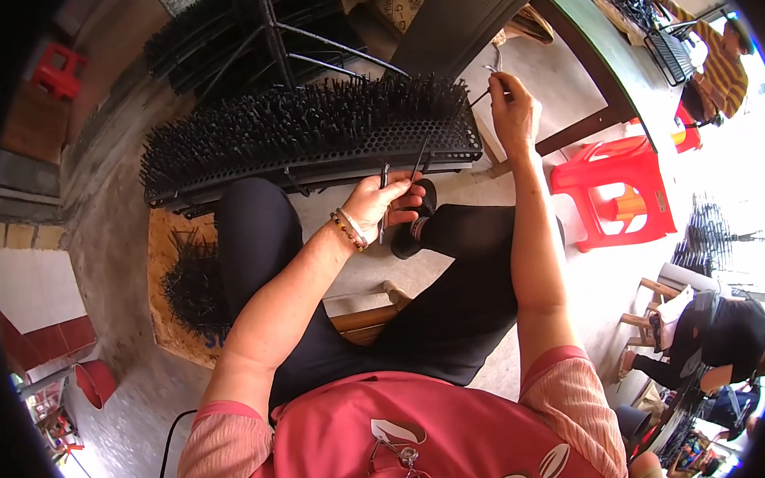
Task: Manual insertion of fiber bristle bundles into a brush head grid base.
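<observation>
A long black perforated rack (388, 141) stretches across in front of my knees, thickly filled with short upright black rods (294, 113). Its right end shows bare holes. My left hand (377, 206) is at the rack's near edge, fingers curled around slim dark rods (385, 174), one of which pokes up toward the holes. Past the rack's right end, my right hand (516, 114) is raised, thumb and fingertips pinched on a thin dark rod (480, 98) that slants down toward the rack. A small pale metal piece (490, 69) shows just above those fingertips; whether I hold it cannot be made out.
A wooden board (164, 314) with a heap of thin black pieces (197, 285) lies by my left knee. Dark metal struts (276, 43) rise behind the rack. A table (600, 56) and a red stool (618, 195) stand right. Other people (719, 343) sit farther right.
</observation>
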The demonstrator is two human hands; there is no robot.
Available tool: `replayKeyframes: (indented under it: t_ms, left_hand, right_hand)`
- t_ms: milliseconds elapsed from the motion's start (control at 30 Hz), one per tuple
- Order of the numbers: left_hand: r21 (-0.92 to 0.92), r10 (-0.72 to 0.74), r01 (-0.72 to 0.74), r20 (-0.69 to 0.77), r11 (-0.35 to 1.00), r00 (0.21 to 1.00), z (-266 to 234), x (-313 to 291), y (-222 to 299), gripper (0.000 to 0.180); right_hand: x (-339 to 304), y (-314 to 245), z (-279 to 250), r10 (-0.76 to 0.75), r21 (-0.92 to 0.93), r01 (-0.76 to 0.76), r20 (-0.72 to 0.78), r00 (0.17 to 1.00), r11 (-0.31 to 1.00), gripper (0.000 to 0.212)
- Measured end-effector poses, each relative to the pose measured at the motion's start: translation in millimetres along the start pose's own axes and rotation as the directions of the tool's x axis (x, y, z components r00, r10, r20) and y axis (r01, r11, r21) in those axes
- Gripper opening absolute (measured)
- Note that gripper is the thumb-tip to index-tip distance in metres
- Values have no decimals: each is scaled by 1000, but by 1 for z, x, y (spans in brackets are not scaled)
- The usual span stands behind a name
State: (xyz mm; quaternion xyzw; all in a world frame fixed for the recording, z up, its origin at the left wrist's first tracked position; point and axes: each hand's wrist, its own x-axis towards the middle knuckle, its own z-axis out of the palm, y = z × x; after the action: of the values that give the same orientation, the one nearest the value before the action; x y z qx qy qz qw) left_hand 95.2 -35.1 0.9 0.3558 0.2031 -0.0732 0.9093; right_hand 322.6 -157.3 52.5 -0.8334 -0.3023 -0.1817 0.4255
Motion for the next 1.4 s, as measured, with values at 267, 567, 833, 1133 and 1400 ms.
replayKeyframes:
  t_ms: [267,567,833,1133,1400]
  left_hand:
    - [-22,-9,8,-3,1000,1000,-1,1,0,24]
    - [44,8,-8,-14,999,1000,3,-4,3,28]
    - [163,92,-103,70,981,993,15,-8,9,28]
    - [131,-27,41,-105,991,994,16,-6,4,25]
    - [33,-112,109,86,993,990,0,1,-4,28]
  right_hand:
    - [-10,-1,8,-78,-102,93,140,987,990,18]
    - [-14,-9,5,-123,-131,139,119,985,982,18]
    - [-35,-63,-11,67,359,-487,748,661,796,30]
    - [-1,-30,-32,167,371,-230,194,967,900,27]
    - [-2,-8,-13,77,222,-86,46,996,971,26]
